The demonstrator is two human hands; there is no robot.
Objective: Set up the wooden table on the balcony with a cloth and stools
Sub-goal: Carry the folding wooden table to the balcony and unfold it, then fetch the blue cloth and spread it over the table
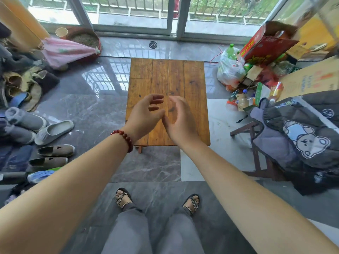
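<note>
Wooden table (176, 76) stands centre on tiled floor (88, 99), before glass doors. Left hand (145, 114), right hand (180, 120) side by side over its near half, fingers loosely curled, holding nothing.

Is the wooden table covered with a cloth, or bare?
Bare. The wooden table shows uncovered planks, nothing lying on it; the left hand and right hand above it hold nothing.
</note>
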